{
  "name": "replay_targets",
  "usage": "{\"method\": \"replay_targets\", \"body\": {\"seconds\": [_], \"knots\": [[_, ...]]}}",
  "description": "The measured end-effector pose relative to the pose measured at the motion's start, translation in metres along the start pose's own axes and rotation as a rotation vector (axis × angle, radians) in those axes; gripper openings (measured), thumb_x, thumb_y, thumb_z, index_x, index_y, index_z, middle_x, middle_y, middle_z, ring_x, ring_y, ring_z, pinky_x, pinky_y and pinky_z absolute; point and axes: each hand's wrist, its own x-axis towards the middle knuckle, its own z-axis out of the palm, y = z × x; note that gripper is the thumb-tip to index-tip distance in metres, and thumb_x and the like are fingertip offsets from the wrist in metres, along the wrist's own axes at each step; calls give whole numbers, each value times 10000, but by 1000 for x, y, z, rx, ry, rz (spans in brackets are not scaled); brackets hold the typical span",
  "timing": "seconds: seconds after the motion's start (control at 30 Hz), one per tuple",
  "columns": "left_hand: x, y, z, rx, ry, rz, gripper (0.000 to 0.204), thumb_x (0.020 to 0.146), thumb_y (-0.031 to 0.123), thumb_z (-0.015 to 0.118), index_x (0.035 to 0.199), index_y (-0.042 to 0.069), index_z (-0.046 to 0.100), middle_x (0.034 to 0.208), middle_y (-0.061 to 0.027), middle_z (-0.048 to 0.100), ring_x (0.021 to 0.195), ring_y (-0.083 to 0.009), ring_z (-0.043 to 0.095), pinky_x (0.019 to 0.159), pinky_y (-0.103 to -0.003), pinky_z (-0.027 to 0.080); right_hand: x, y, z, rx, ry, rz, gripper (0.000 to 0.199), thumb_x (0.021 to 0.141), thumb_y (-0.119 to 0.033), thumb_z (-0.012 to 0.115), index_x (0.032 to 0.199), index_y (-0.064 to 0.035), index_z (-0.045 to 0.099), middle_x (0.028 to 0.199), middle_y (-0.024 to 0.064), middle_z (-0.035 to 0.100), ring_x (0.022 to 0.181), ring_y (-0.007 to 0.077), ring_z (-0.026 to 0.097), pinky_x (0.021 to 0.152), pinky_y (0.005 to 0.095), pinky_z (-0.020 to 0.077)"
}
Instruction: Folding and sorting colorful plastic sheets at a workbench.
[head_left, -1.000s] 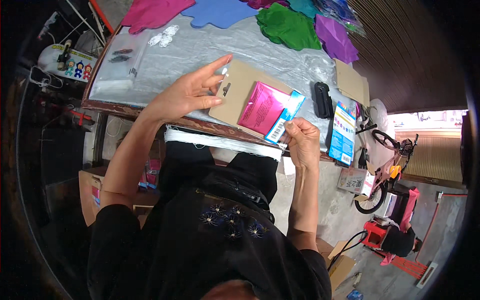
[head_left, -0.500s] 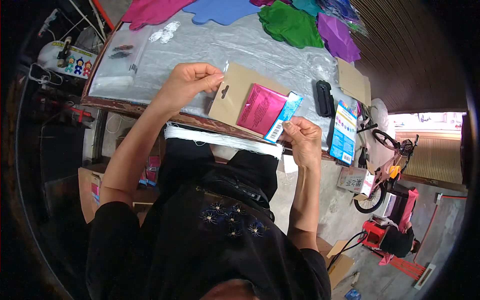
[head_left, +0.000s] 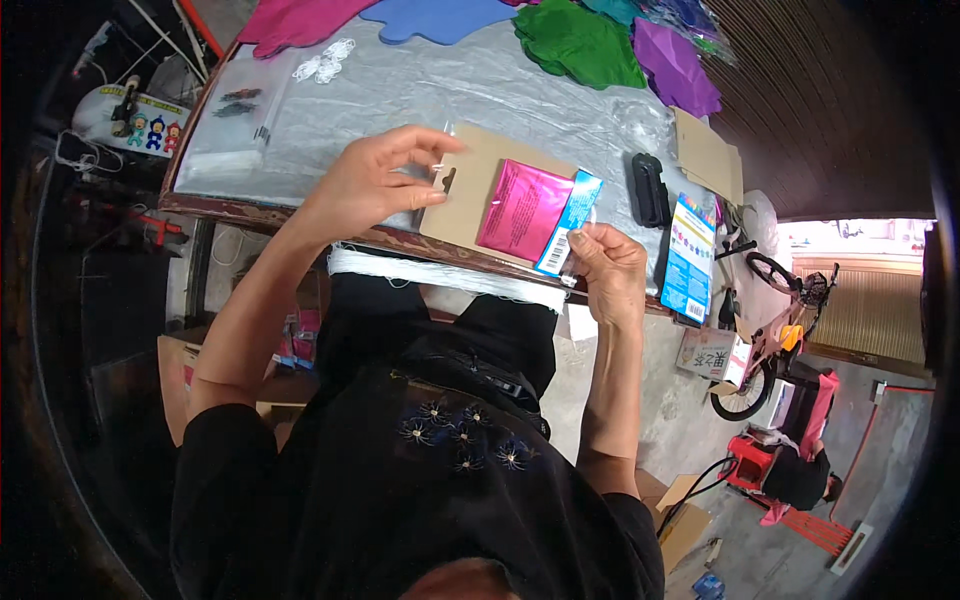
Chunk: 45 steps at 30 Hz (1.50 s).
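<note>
A flat package [head_left: 468, 160] of brown cardboard in clear film is held at the table's front edge. On it lies a shiny pink packet [head_left: 527, 207], with a blue label strip [head_left: 570, 215] along the right side. My right hand [head_left: 612, 265] pinches the package's lower right corner between thumb and fingers. At the opposite end, my left hand [head_left: 375, 185] has its thumb and fingers apart around the card's left edge, beside the slotted hang hole. Whether the left thumb touches the film cannot be told.
Grey sheeting covers the table [head_left: 390, 95]. Pink, blue, green [head_left: 580, 45] and purple cloths lie at the back. A black stapler-like tool [head_left: 650, 190], brown cards [head_left: 707, 155] and a blue printed card [head_left: 688, 255] are at right. White threads [head_left: 440, 277] hang along the front edge.
My left hand's thumb and fingers have parted from their pinch on the card's left edge. The package has tilted slightly, brightening the pink packet, while my right hand keeps its grip.
</note>
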Motion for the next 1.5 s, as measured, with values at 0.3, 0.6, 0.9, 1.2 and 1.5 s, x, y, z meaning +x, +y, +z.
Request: {"method": "replay_targets", "body": {"seconds": [0.3, 0.6, 0.9, 1.2, 1.5], "knots": [[1, -3, -8, -58, -76, -61, 665, 907, 34, 725, 1524, 133, 498, 1303, -57, 600, 1052, -120, 569, 937, -280, 503, -1, 1, 1, 36, -26, -11, 104, 961, -48, 693, 1022, 33, 716, 879, 78, 731, 718, 121, 678, 665, 275, 579], [1, -21, -12, -157, -122, -63, 835, 907, 56, 733, 1611, 61, 284, 1346, -109, 548, 1033, -125, 575, 963, -299, 500, 1, 2, -5, 63, -49, -6, 99, 960, -40, 689, 1023, 29, 720, 910, 82, 742, 765, 130, 700, 713, 285, 597], [-1, -14, -7, -288, -124, -175, 817, 899, 35, 724, 1597, 49, 300, 1370, -143, 556, 1149, -193, 638, 966, -310, 530, 3, -1, -2, 128, -56, -16, 68, 938, -31, 713, 982, 18, 730, 908, 82, 746, 750, 129, 697, 699, 281, 591], [5, 6, -14, -110, -264, -237, 711, 934, 135, 732, 1538, -14, 387, 1256, -112, 645, 1108, -167, 662, 988, -317, 516, 14, -1, -20, -26, 50, -5, 130, 910, -91, 765, 984, 14, 745, 824, 62, 731, 672, 109, 646, 629, 237, 511], [80, 45, 2, 192, -526, -107, 477, 1032, 270, 614, 1441, 33, 548, 1190, -69, 707, 1005, -129, 681, 926, -298, 540, 44, -86, 6, -309, -195, -127, 197, 962, -188, 720, 1015, 0, 742, 886, 48, 735, 743, 98, 655, 693, 211, 496]]}}
